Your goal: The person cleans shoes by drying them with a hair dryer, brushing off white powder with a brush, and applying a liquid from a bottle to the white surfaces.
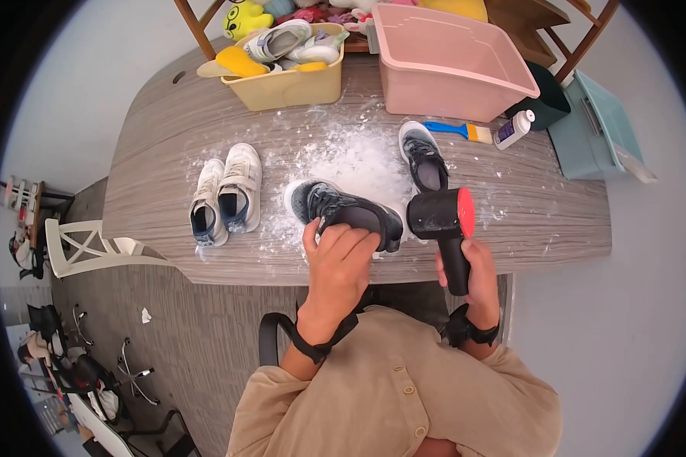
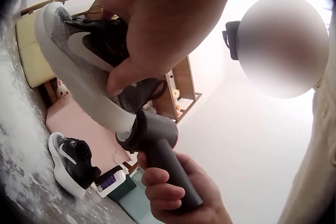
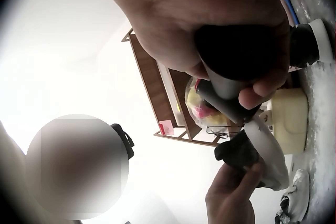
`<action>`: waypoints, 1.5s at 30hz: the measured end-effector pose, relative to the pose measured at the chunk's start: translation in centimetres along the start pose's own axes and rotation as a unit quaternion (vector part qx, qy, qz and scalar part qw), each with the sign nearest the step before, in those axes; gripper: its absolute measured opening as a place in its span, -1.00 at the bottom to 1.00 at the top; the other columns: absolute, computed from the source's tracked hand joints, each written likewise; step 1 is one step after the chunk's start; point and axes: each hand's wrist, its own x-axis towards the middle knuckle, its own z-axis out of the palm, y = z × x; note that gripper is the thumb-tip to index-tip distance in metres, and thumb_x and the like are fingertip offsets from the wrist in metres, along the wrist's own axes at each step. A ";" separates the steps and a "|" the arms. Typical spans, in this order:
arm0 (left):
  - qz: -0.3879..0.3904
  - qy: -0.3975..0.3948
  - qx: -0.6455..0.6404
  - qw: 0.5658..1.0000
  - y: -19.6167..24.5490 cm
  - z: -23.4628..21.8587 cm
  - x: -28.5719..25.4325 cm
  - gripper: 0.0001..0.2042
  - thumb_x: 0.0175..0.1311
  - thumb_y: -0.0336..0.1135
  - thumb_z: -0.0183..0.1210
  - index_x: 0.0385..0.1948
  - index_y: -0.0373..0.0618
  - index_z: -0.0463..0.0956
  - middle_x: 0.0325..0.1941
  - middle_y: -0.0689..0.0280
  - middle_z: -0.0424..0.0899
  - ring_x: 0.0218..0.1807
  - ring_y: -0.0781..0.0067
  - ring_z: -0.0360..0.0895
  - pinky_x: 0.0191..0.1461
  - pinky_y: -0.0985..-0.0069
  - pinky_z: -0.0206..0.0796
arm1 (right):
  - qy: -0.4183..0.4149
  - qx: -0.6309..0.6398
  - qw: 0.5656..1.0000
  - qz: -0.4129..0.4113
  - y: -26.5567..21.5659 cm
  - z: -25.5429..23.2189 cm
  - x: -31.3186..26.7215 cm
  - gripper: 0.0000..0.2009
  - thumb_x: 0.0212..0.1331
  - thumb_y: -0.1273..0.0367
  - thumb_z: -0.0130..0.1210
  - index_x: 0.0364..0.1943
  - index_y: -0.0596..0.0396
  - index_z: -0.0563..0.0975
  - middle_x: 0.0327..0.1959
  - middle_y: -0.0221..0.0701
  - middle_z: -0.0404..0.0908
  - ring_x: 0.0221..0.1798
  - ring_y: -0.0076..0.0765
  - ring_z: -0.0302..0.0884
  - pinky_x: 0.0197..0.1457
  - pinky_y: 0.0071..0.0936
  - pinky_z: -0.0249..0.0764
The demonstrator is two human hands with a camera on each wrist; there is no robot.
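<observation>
Gripping the dark shoe [image 1: 324, 204] at its collar with our left hand [image 1: 337, 263], we clasp the black blower [image 1: 455, 263] by its handle in our right hand [image 1: 478, 276]. The shoe's long axis runs crosswise before us, toe left, heel just beside the blower's barrel. Beyond, the matching shoe [image 1: 419, 148] rests on the powdered surface [image 1: 541, 228].

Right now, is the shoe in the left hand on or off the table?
Off: left wrist view shows the pink bin between held shoe and table.
</observation>
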 end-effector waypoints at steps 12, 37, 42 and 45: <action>0.015 -0.015 -0.007 1.000 0.1 0.1 -0.1 -0.75 -0.15 -0.59 0.21 -0.37 -0.06 0.55 -0.30 0.41 0.54 -0.15 0.35 0.44 0.28 0.14 -0.07 | 0.005 -0.005 1.000 -0.003 -0.4 -0.4 0.3 -0.62 0.29 0.19 -0.22 -0.41 0.27 0.46 -0.56 -0.29 0.51 -0.64 -0.46 0.41 -0.56 -0.55 0.33; -0.021 0.019 0.008 1.000 0.1 -0.3 -0.1 -0.74 -0.08 -0.50 0.24 -0.27 -0.11 0.53 -0.31 0.39 0.54 -0.18 0.37 0.42 0.03 0.27 0.05 | 0.004 -0.031 0.999 -0.030 -0.2 0.9 -0.5 -0.63 0.31 0.21 -0.23 -0.37 0.27 0.45 -0.55 -0.31 0.50 -0.62 -0.47 0.41 -0.51 -0.55 0.35; -0.026 0.009 0.001 1.000 0.2 -0.3 -0.2 -0.73 -0.09 -0.49 0.27 -0.27 -0.13 0.53 -0.33 0.38 0.54 -0.23 0.37 0.42 -0.03 0.33 0.06 | 0.006 -0.061 0.997 -0.036 0.5 0.5 -0.4 -0.57 0.30 0.13 -0.20 -0.34 0.30 0.44 -0.55 -0.24 0.52 -0.66 -0.43 0.42 -0.58 -0.53 0.36; -0.013 0.003 -0.004 1.000 0.8 -0.2 0.0 -0.73 -0.08 -0.47 0.28 -0.27 -0.14 0.53 -0.35 0.38 0.54 -0.26 0.37 0.41 -0.07 0.34 0.06 | 0.047 -0.054 0.997 -0.021 -0.1 0.8 0.2 -0.58 0.29 0.13 -0.19 -0.35 0.30 0.44 -0.55 -0.25 0.51 -0.66 -0.43 0.42 -0.57 -0.53 0.36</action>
